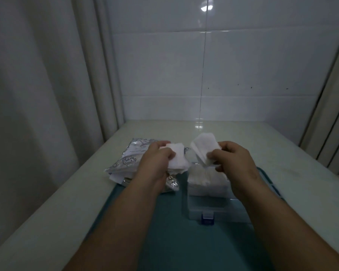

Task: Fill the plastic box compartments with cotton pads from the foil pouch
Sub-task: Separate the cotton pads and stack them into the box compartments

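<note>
White cotton pads [204, 147]: right hand [237, 159] pinches a fan over the clear plastic box [207, 210]. At 9 o'clock, left hand [155, 161] grips a stack [178, 160]. Next, probably press them into 1 compartment.

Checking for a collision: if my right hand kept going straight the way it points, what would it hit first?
Probably nothing near: beyond the cotton pads that the right hand pinches, the way looks free over the table to the tiled wall, though depth is unclear.
</note>
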### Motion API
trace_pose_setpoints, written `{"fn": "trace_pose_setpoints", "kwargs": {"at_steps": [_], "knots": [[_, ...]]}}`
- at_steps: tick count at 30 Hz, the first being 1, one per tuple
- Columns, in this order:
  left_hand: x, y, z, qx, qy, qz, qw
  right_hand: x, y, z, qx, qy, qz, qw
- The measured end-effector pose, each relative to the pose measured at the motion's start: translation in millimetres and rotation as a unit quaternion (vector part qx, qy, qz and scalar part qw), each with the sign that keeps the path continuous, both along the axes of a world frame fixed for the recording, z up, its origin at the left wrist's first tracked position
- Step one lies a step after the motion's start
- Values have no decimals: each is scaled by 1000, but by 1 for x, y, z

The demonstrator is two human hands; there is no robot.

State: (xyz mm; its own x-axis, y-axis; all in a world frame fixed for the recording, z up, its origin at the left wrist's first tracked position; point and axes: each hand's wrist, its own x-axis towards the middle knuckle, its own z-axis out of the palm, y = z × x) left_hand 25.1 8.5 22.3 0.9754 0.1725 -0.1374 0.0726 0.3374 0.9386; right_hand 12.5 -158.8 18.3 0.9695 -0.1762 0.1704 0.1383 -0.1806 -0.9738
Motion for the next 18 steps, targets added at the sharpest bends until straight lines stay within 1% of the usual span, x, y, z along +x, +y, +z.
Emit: {"fn": "trace_pose_setpoints", "kwargs": {"at_steps": [4, 7, 9, 12, 14, 15, 18], "knots": [[-5, -10, -4, 39, -41, 13, 998, -2, 0, 2, 120, 32, 67, 990], [-9, -10, -11, 83, -74, 32, 993, -4, 0, 4, 142, 29, 84, 986], [-11, -8, -14, 91, -90, 40, 991, -4, -1, 5, 148, 29, 85, 985], [-12, -6, -17, 93, -88, 24, 991, -5, -1, 6, 144, 46, 116, 982], [-13, -6, -19, 122, -87, 19, 989, -5, -1, 5, 140, 51, 136, 979], [-13, -7, -20, 135, -89, 17, 987, -5, -1, 4, 127, 51, 141, 980], [-13, -8, -22, 138, -92, 7, 986, -4, 0, 2, 43, 51, 133, 989]]}}
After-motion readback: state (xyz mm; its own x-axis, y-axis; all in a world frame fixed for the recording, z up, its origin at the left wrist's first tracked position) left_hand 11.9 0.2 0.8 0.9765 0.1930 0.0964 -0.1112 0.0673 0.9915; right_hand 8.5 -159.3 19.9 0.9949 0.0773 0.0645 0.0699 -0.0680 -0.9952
